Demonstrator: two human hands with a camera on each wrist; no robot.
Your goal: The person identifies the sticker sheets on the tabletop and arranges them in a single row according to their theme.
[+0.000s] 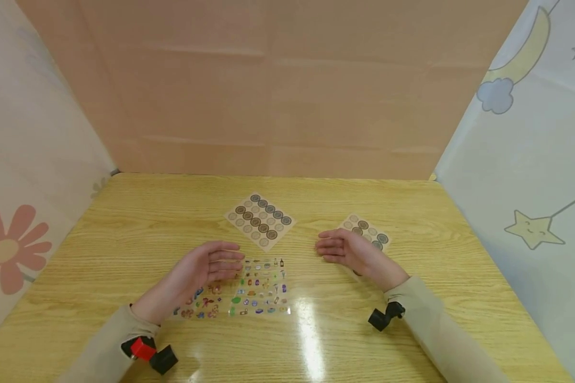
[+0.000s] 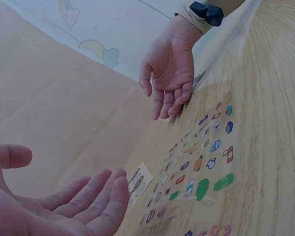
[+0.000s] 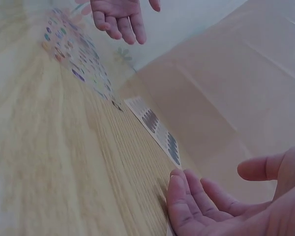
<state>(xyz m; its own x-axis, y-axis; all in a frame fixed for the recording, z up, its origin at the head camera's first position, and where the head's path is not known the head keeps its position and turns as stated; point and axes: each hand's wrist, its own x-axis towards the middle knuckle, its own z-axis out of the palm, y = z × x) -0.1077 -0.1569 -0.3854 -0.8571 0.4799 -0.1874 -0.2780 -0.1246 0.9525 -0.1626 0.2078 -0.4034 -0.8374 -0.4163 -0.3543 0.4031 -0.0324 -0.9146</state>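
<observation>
My left hand hovers with loosely extended fingers above a clear sheet of small colourful stickers. Under that hand and wrist, a second clear sticker sheet with pink and blue figures is partly hidden. My right hand, palm turned inward and fingers relaxed, is over a sheet of round stamp-like stickers, covering much of it. Between and beyond the hands lies another sheet of round brown and grey stickers, set at an angle. Neither hand holds anything; in the left wrist view the left palm is bare.
The wooden table meets a tan paper backdrop at its far edge. White panels with drawings stand at the left and right. Both wrists wear small black cameras. A glare streak crosses the table's front.
</observation>
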